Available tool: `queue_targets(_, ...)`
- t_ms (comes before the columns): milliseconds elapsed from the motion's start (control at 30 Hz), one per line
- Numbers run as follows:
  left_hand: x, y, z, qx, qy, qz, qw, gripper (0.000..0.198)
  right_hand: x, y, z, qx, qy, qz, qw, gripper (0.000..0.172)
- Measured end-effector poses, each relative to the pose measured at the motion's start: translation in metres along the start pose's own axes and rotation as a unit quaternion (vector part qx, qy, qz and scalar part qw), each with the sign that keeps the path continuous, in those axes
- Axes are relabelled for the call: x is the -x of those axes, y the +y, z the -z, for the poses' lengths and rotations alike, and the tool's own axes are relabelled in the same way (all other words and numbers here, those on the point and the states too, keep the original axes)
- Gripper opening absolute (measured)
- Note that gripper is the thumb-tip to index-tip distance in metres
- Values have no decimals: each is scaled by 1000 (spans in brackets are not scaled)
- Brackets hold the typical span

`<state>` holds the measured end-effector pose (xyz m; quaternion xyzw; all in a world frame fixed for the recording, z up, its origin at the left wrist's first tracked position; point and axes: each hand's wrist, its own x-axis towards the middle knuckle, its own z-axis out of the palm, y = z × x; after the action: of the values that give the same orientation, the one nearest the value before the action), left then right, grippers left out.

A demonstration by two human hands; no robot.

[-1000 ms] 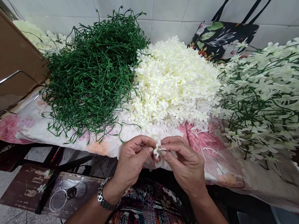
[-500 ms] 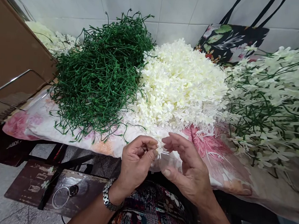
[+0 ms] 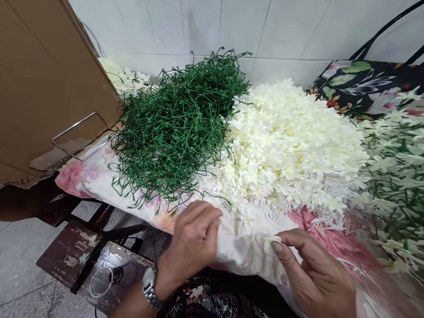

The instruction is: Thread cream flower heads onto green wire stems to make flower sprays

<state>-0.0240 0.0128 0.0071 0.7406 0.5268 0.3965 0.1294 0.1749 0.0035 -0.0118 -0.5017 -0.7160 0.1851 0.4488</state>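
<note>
My right hand (image 3: 316,275) pinches a small white artificial flower (image 3: 272,239) between thumb and forefinger, low over the front of the cloth. To its left, my left hand (image 3: 195,236) is closed, its fingers curled in with the back of the hand up; whatever it may hold is hidden. Just beyond the left hand lies a tangled pile of green plastic stems (image 3: 177,132), and one thin stem reaches right past the knuckles. A big heap of loose white flowers (image 3: 290,140) lies behind both hands.
White flowers on green stems (image 3: 408,179) are heaped at the right. A cardboard box (image 3: 45,77) stands at the left, with a metal wire handle (image 3: 78,129) near it. The floral cloth (image 3: 100,184) covers the work surface. A black floral bag (image 3: 375,88) leans against the tiled wall.
My hands have moved apart. The right one has gone right and closed from an open curve into a pinch on a white flower. The view has shifted left.
</note>
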Motion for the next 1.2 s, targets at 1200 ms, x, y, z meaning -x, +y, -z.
queue_targets(1200, -17, -24, 17, 77, -34, -72, 994, 19, -2, 8, -1, 17, -8, 45, 999, 7)
